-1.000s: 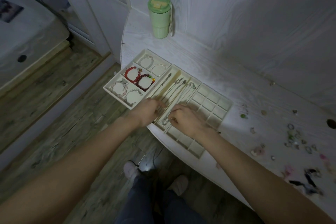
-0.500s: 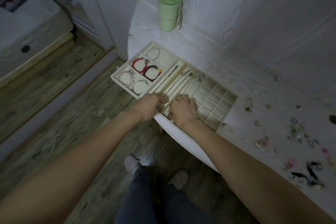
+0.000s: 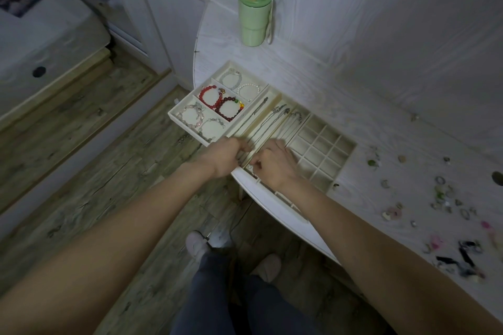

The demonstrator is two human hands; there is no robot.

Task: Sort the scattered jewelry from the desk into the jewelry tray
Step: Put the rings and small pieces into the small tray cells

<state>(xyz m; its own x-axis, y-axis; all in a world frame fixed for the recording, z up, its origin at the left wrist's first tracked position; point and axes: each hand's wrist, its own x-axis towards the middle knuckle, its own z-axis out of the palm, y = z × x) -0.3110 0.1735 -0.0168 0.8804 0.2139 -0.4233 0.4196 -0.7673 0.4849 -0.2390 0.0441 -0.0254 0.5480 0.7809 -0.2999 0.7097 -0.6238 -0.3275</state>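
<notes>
On the left, the cream jewelry tray (image 3: 345,147) juts over the curved edge of the white tabletop (image 3: 340,84), with beaded bracelets (image 3: 221,102) in its left compartments and thin necklaces (image 3: 268,124) laid along the middle channels. The left hand (image 3: 223,156) and right hand (image 3: 273,164) rest side by side on the near ends of those channels, fingers curled down onto the chains, though whether either pinches one cannot be told. Further right, the small square compartments are bare, and scattered jewelry (image 3: 442,197) lies on the tabletop well apart from the tray.

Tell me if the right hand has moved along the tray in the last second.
No. The right hand stays at the jewelry tray's near end, over the necklace slots.
</notes>
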